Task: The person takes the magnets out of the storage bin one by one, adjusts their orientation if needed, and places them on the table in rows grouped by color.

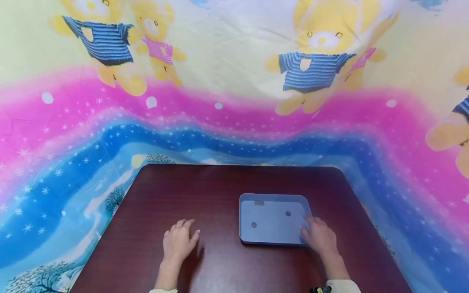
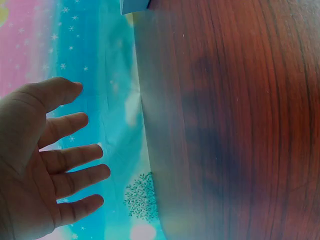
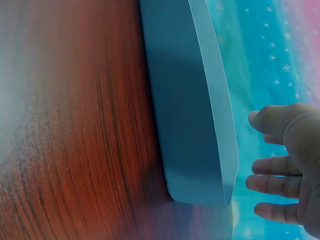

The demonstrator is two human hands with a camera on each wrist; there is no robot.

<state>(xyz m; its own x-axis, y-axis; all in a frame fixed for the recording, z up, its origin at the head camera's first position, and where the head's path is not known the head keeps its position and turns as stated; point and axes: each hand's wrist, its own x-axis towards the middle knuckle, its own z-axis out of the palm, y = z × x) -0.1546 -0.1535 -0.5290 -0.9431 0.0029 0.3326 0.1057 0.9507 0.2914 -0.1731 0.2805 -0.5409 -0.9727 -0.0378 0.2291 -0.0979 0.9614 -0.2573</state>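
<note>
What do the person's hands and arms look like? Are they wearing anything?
The left hand and right hand are bare, with no gloves. The left sleeve and right sleeve are pale cream. By the right cuff is a small black thing with a yellowish mark; it's too small to tell what.

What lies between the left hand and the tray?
In the head view, between the left hand and the tray lies only bare tabletop, partly shaded.

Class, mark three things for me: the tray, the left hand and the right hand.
Tray (image 1: 271, 228): head view, on a bare part of its floor.
Left hand (image 1: 178, 241): head view, on its back.
Right hand (image 1: 321, 238): head view, on its back.
</note>
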